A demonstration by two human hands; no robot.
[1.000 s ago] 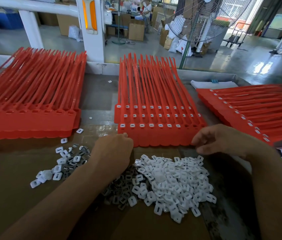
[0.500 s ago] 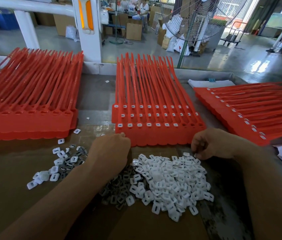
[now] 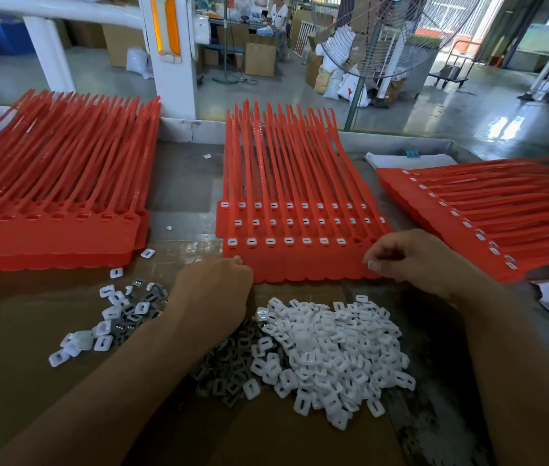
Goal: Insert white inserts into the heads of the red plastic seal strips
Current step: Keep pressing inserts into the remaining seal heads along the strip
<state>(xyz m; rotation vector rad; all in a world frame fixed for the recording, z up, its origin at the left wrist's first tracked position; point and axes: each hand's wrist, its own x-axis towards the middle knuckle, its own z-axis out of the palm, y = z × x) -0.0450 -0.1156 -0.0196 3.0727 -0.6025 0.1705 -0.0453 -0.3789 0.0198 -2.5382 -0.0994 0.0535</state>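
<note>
Head view: at 12 o'clock on the tabletop [image 3: 182, 183], a stack of red seal strips [image 3: 300, 264], most near-row heads already filled. At 6 o'clock, a loose pile of white inserts [image 3: 333, 348]. At the stack's 7 o'clock corner, left hand [image 3: 214, 290], knuckles up, fingers curled under; cannot tell around what. At its 5 o'clock corner, right hand [image 3: 411, 260], fingers bunched together, blurred; cannot tell whether pinching anything
</note>
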